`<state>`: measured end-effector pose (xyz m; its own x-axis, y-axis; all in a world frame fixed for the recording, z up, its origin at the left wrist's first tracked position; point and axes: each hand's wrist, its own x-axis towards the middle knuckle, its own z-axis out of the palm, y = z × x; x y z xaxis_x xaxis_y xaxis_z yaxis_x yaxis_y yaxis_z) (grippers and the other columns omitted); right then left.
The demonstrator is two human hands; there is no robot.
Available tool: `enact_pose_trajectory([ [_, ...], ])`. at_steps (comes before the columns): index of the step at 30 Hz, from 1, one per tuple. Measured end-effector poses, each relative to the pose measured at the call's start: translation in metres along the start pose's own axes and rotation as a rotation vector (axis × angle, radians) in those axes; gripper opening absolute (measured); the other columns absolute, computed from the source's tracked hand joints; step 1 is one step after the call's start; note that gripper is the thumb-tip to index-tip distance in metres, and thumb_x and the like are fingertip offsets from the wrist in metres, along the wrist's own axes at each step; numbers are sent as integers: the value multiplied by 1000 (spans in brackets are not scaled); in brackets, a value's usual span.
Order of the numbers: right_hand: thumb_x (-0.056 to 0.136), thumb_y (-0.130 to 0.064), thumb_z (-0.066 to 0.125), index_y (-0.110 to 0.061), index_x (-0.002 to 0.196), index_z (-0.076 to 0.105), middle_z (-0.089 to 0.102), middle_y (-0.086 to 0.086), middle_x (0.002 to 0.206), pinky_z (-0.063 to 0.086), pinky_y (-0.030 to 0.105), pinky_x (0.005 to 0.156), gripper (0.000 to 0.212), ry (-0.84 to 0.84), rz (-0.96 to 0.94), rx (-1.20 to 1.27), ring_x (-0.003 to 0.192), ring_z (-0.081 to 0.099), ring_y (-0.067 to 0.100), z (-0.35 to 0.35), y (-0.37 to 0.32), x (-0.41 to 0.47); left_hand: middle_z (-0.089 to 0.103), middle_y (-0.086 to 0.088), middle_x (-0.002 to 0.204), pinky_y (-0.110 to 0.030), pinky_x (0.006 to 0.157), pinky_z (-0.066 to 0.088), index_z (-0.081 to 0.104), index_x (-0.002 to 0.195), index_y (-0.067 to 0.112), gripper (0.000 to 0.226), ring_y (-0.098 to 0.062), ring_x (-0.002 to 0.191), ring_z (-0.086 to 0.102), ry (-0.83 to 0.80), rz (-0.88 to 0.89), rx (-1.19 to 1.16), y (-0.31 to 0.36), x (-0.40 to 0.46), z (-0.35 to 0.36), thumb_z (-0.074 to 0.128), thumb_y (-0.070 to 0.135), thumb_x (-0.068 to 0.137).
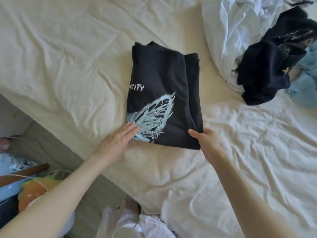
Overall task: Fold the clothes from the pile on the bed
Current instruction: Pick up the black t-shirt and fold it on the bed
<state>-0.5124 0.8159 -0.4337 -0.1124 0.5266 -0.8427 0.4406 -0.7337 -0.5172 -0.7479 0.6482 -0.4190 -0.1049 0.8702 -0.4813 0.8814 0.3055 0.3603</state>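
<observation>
A black T-shirt (164, 86) with a pale blue butterfly print and white lettering lies folded into a rectangle in the middle of the bed. My left hand (116, 143) lies flat with straight fingers on its near left corner, over the butterfly. My right hand (205, 141) holds the near right corner, thumb on top and fingers hidden under the fabric. At the far right sits the pile: a crumpled black garment (272, 66) with a small gold star, white clothes (229, 31) and light blue fabric (305, 83).
The cream bedsheet (68, 66) is wrinkled and stretches bare to the left of the shirt. A white sheet (257, 143) covers the bed's near right. The bed edge runs diagonally at lower left, with colourful clutter (37, 186) on the floor beside it.
</observation>
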Motion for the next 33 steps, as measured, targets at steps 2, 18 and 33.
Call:
enact_pose_trajectory([
  [2, 85, -8, 66, -5, 110, 65, 69, 10, 104, 50, 44, 94, 25, -3, 77, -57, 102, 64, 28, -8, 25, -24, 8, 0, 158, -24, 115, 18, 20, 149, 18, 66, -10, 145, 7, -76, -47, -103, 14, -26, 10, 35, -12, 93],
  [18, 78, -42, 70, -15, 96, 67, 70, -1, 88, 55, 36, 81, 33, 104, -239, -250, 86, 67, 16, 22, -73, 40, 44, -13, 140, -29, 103, 31, 37, 142, 11, 50, -27, 121, 49, 307, -282, -457, -2, 83, -46, 51, 15, 95],
  [33, 88, -17, 63, -16, 91, 64, 68, 1, 89, 54, 26, 75, 4, 257, -322, 35, 84, 65, 13, 22, -83, 59, -10, -3, 159, -44, 116, -6, -3, 151, 20, 61, -22, 146, -11, 52, -144, 250, 4, 105, 6, 18, 45, 100],
])
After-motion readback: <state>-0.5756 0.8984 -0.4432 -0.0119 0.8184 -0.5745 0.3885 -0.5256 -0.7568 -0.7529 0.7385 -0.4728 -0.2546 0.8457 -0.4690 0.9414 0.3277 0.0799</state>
